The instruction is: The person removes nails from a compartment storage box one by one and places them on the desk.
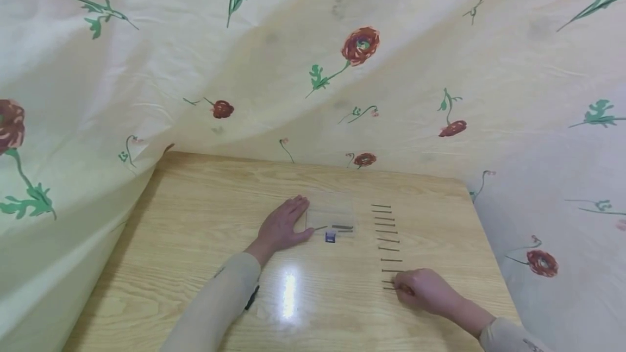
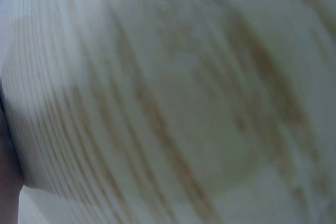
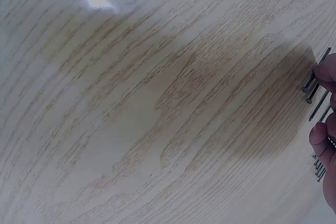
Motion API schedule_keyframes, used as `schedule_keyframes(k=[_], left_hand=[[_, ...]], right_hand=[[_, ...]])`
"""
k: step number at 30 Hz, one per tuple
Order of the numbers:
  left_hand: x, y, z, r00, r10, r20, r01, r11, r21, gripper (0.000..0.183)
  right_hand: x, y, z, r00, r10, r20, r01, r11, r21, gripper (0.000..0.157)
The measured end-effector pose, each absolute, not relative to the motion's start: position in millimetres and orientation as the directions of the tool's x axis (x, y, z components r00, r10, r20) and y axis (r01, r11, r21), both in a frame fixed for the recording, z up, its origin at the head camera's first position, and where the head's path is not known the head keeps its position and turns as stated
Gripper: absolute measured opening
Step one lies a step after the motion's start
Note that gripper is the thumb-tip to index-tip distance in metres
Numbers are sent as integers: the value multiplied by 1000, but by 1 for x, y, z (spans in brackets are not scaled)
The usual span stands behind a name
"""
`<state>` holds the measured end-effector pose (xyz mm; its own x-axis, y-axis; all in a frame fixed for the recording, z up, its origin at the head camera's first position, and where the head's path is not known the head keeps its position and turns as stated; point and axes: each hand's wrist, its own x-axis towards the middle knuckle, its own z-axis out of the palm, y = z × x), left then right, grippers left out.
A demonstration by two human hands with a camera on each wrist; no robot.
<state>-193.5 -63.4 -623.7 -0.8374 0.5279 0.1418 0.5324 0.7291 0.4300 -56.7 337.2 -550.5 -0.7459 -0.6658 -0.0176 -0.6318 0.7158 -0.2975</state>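
Note:
My left hand (image 1: 283,227) lies with its fingers stretched out along the left side of a clear plastic box (image 1: 332,208), thumb at its near left corner. Inside that box are a few dark nails (image 1: 342,227), and a small blue tag (image 1: 330,237) shows at its front. To the right, a column of several nails (image 1: 386,225) runs toward me, each lying crosswise. At the near end my right hand (image 1: 427,289), fingers curled, pinches a nail (image 3: 316,74) close over the table, covering the right ends of its neighbours. More nail heads (image 3: 317,166) show below the fingers in the right wrist view.
The wood-grain table (image 1: 195,205) ends at a flowered curtain (image 1: 293,69) at the back and on both sides. A dark object (image 1: 252,297) shows beside the left sleeve. In the left wrist view, mostly blurred table surface (image 2: 157,103) shows.

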Motion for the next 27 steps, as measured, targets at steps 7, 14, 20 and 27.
schedule_keyframes(k=[7,14,20,27], left_hand=[[-194,-65,-624,-838,523,155,535,734,418,81],[-192,-67,-626,-839,523,154,534,731,424,81],[-193,-66,-627,-832,530,167,547,729,412,81],[-193,-63,-628,-835,531,147,541,740,400,82]], right_hand=[[-77,321,-535,-731,-682,28,-654,688,-314,18],[-122,284,-516,-732,-681,-2,-649,698,-302,19],[-166,249,-513,-709,-705,-23,-670,683,-291,24],[-201,215,-515,-619,-785,-20,-743,593,-310,27]])
